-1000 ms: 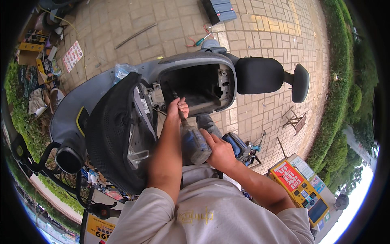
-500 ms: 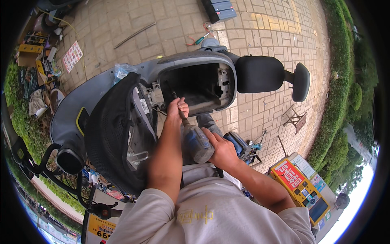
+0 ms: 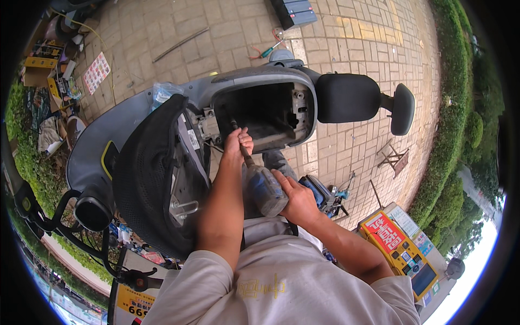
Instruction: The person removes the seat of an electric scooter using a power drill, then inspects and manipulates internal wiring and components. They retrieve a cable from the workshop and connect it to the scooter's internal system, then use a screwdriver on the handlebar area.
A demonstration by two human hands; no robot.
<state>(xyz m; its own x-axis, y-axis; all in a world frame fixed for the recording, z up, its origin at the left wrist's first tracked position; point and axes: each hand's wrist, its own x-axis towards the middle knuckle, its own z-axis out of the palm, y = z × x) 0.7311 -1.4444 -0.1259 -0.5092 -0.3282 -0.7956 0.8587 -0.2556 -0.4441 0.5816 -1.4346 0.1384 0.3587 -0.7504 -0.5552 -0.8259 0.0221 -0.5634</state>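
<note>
A worn blue-and-grey impact wrench with a long extension bar slants across the near side of a grey electric scooter. My left hand is closed round the bar, near the rim of the open under-seat compartment. The bar's far end reaches into that dark compartment, and its tip is lost in shadow. Against the rear of the wrench, my right hand is wrapped round its grip, mostly hidden behind the body. The black mesh-covered seat stands tipped up left of my left forearm.
A rear seat pad and backrest extend right. Beyond the scooter lie a metal rod, a green-handled screwdriver and dark batteries. A small folding stool and a yellow machine stand at the right.
Almost nothing differs. The wrench and my right hand sit a few pixels further right; both hands keep their holds.
</note>
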